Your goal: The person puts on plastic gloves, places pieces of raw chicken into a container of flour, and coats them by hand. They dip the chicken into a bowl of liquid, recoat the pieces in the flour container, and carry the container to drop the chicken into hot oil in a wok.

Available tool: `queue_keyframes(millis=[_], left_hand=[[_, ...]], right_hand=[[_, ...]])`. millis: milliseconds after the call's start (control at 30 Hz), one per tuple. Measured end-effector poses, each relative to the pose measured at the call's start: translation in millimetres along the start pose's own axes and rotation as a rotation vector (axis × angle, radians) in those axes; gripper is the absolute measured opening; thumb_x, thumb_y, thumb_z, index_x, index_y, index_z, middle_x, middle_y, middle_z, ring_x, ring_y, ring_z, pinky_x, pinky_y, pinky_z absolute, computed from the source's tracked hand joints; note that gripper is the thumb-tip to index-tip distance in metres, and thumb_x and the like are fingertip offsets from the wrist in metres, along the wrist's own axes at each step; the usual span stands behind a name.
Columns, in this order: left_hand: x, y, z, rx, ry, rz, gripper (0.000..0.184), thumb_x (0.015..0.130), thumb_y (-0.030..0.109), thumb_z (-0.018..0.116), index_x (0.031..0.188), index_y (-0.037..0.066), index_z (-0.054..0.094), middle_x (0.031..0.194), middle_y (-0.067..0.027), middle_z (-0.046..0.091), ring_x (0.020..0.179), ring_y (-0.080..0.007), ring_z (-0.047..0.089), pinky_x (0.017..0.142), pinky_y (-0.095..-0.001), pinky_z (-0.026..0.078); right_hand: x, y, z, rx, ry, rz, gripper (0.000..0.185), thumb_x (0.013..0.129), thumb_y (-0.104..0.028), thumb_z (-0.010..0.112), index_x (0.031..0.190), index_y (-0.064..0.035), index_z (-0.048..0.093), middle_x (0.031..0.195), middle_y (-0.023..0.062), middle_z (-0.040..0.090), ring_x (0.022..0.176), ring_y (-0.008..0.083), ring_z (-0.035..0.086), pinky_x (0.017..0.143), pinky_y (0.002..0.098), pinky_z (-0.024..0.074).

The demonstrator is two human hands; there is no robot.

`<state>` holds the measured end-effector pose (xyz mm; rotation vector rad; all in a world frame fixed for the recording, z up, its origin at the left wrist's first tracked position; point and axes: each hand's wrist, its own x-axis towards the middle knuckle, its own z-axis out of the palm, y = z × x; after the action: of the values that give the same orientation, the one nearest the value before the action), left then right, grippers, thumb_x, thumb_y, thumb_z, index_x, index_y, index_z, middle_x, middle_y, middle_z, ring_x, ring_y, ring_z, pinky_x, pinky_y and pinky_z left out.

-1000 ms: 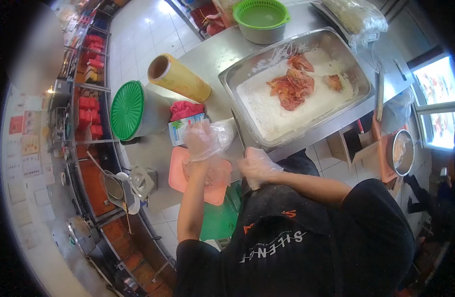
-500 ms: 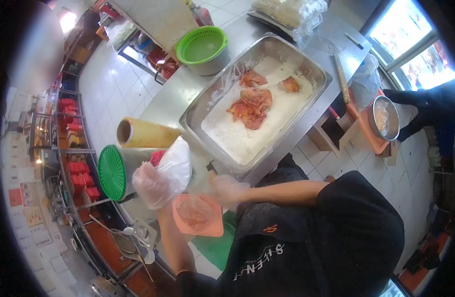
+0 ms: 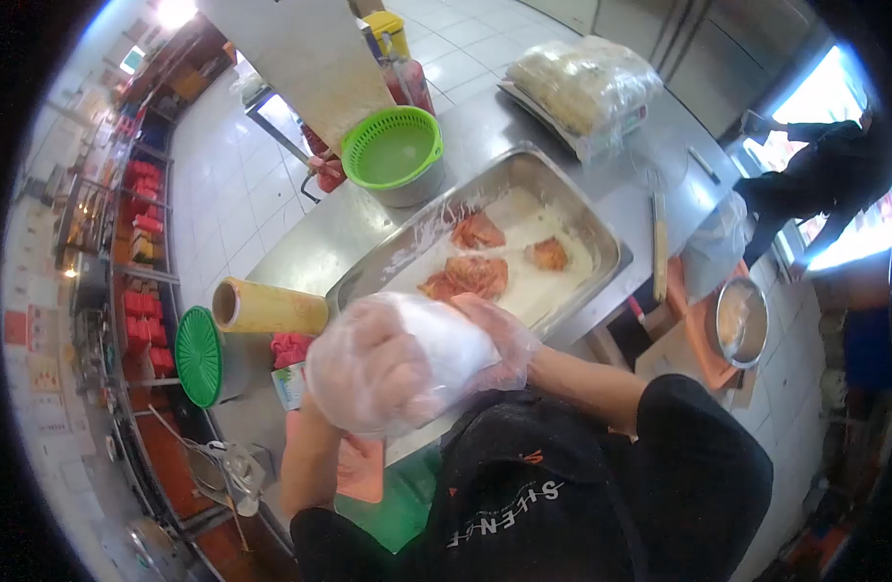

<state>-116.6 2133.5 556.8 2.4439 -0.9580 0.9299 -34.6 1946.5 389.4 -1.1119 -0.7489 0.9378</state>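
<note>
Both hands wear clear plastic gloves. My left hand (image 3: 368, 367), raised close to the camera, is closed on a white plastic bag (image 3: 448, 341). My right hand (image 3: 496, 335) is at the bag's other side, its fingers pressed against it. Just beyond them lies a metal tray (image 3: 601, 218) of white flour (image 3: 553, 291) with red-orange pieces of meat (image 3: 477, 276) on it. Part of the tray's near side is hidden behind the hands and bag. A pink tray (image 3: 361, 466) shows below my left forearm.
At the left are a green-lidded container (image 3: 200, 357) and a yellow film roll (image 3: 271, 308). A green colander (image 3: 393, 145) sits beyond the metal tray. A clear bag (image 3: 587, 87) is at the back, a metal bowl (image 3: 740, 322) at the right, and a person (image 3: 814, 175) stands far right.
My left hand has lifted the white bag from near the film roll and brought it rightward. My right hand has moved up to the bag. The view has shifted.
</note>
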Motion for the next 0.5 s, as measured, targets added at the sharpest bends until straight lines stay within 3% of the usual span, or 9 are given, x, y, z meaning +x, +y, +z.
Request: queue_keyframes(millis=[33,67,100,167,233,333,400,467,500], left_hand=[[5,-3,14,-0.019,0.011,-0.068,0.019,0.066,0.021,0.069,0.073,0.013,0.054,0.075,-0.0025,0.059,0.074,-0.0255,0.06,0.067,-0.0404,0.05],[7,-5,26,-0.041,0.019,-0.137,0.017,0.068,0.02,0.069,0.073,0.013,0.054,0.077,-0.0025,0.061,0.074,-0.0253,0.06,0.067,-0.0402,0.051],[8,-4,38,-0.065,0.024,-0.208,0.015,0.07,0.019,0.069,0.073,0.013,0.055,0.078,-0.0025,0.063,0.075,-0.0251,0.061,0.068,-0.04,0.051],[0,-3,67,-0.061,0.203,-0.505,0.011,0.084,0.017,0.062,0.075,0.013,0.059,0.083,-0.0041,0.066,0.077,-0.0259,0.061,0.075,-0.0396,0.05],[-30,-12,104,-0.085,0.423,-0.754,0.019,0.093,0.02,0.056,0.076,0.013,0.061,0.085,-0.0041,0.066,0.081,-0.0249,0.062,0.078,-0.04,0.05],[-55,-13,175,-0.243,0.831,-1.614,0.036,0.101,0.032,0.046,0.078,0.011,0.064,0.087,-0.0041,0.068,0.088,-0.0218,0.062,0.079,-0.0413,0.048],[-43,-32,196,-0.778,1.328,-1.863,0.043,0.103,0.039,0.04,0.087,0.008,0.065,0.092,-0.0043,0.068,0.09,-0.021,0.061,0.082,-0.0407,0.048],[-48,-52,210,-1.137,1.477,-1.958,0.047,0.104,0.044,0.038,0.098,0.007,0.065,0.099,-0.0045,0.067,0.092,-0.0213,0.061,0.084,-0.0395,0.048],[-64,-58,221,-1.191,1.378,-1.985,0.047,0.104,0.046,0.038,0.104,0.007,0.064,0.103,-0.0047,0.067,0.093,-0.022,0.061,0.086,-0.0385,0.048]], right_hand=[[0,-5,-18,0.503,0.008,0.289,0.068,0.092,-0.044,0.067,0.147,-0.0131,0.041,0.136,0.0122,0.057,0.12,0.0318,0.06,0.096,0.0536,0.0555],[0,-10,-36,1.006,0.173,0.572,0.07,0.09,-0.038,0.071,0.147,-0.0102,0.041,0.137,0.0121,0.056,0.12,0.0309,0.06,0.101,0.0485,0.0541],[1,-12,-56,1.004,0.166,0.56,0.067,0.088,-0.031,0.071,0.145,-0.0101,0.043,0.133,0.0114,0.058,0.117,0.0279,0.061,0.098,0.0461,0.0544],[-4,-9,-95,1.011,0.146,0.548,0.063,0.084,-0.018,0.073,0.141,-0.0099,0.047,0.125,0.0102,0.061,0.111,0.0219,0.063,0.093,0.0414,0.055],[-4,6,-135,0.608,0.19,0.429,0.061,0.083,-0.012,0.073,0.138,-0.0083,0.049,0.123,0.0107,0.061,0.108,0.0217,0.064,0.092,0.0408,0.0552],[6,-18,-151,0.191,0.278,0.347,0.065,0.08,-0.008,0.075,0.138,-0.0045,0.046,0.125,0.0124,0.061,0.111,0.0222,0.063,0.091,0.0362,0.0545],[10,-38,-155,-0.031,0.276,0.273,0.071,0.075,-0.007,0.079,0.137,-0.0014,0.045,0.123,0.0131,0.062,0.111,0.0232,0.063,0.091,0.0346,0.0532],[4,-44,-147,-0.372,0.336,0.151,0.07,0.075,-0.01,0.078,0.136,-0.0012,0.045,0.121,0.015,0.063,0.11,0.026,0.064,0.092,0.0366,0.0528],[2,-49,-145,-0.541,0.355,0.08,0.07,0.075,-0.011,0.078,0.136,-0.0011,0.046,0.12,0.016,0.064,0.11,0.0273,0.064,0.092,0.0375,0.0527]])
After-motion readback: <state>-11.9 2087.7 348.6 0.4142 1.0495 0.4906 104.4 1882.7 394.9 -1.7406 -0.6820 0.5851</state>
